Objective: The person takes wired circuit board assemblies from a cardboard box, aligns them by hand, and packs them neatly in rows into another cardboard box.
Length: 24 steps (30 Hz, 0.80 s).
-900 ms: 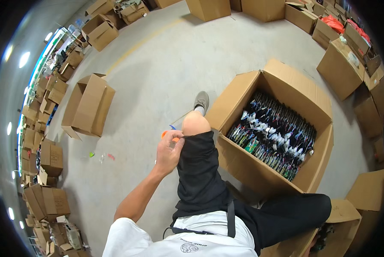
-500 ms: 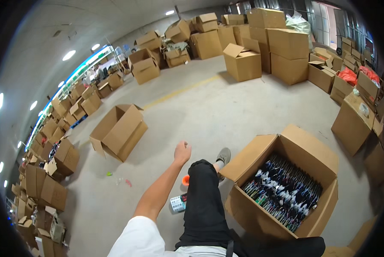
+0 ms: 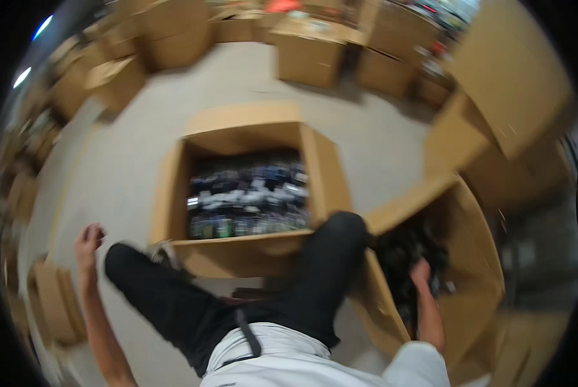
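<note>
My left hand [image 3: 90, 237] hangs in the air beyond my left knee, out to the left and apart from any box. Its fingers are loosely bent and a little spread, with nothing seen in them. To the right, my right hand [image 3: 421, 272] reaches down into an open carton [image 3: 466, 258] among dark, blurred black items [image 3: 401, 255]. Its fingertips are hidden there, so a grip cannot be made out. In front of my knees stands another open carton [image 3: 327, 174], packed with tight rows of thin dark pieces [image 3: 250, 193] with white and coloured parts.
Tall cardboard [image 3: 514, 71] rises at the far right, behind the carton my right hand is in. Closed and open boxes [image 3: 308, 55] line the far side of the grey floor [image 3: 218, 84]. A folded-looking carton [image 3: 57, 300] lies at the lower left.
The view has swung to the right, bringing the packed carton to the middle. My right arm now shows, its hand inside the right carton. My left hand now appears farther left.
</note>
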Motion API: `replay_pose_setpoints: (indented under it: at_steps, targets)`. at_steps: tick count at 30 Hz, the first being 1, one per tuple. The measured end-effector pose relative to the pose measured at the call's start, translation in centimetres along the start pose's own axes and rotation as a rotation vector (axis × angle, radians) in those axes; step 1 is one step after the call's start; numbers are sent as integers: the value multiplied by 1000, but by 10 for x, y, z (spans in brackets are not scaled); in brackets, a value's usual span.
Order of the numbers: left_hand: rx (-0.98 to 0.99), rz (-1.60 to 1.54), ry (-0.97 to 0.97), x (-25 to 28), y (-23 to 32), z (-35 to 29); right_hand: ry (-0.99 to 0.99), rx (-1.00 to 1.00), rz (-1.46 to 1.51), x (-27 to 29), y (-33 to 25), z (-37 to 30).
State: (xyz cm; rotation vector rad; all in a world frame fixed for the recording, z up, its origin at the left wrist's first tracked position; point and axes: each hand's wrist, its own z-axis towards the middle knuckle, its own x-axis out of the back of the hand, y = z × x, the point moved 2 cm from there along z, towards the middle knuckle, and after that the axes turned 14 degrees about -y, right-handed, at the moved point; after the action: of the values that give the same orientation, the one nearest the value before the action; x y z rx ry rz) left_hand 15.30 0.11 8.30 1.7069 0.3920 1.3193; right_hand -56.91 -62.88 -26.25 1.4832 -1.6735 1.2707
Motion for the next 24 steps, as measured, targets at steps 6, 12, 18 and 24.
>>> replay_pose_setpoints:
  at_steps: [6,12,18,24]
  targets:
    - [-123,-148,-339,-122,28,57,416,57,493,154,51,-44]
    - [-257,-80,-495,-190,96,69,525,139,1081,226,29,-120]
    - [-441,-165,-841,-294,188,22,674,258,998,302,-38,-172]
    - [-412,-247,-1036,-355,204,-22,621,379,890,361,-100,-189]
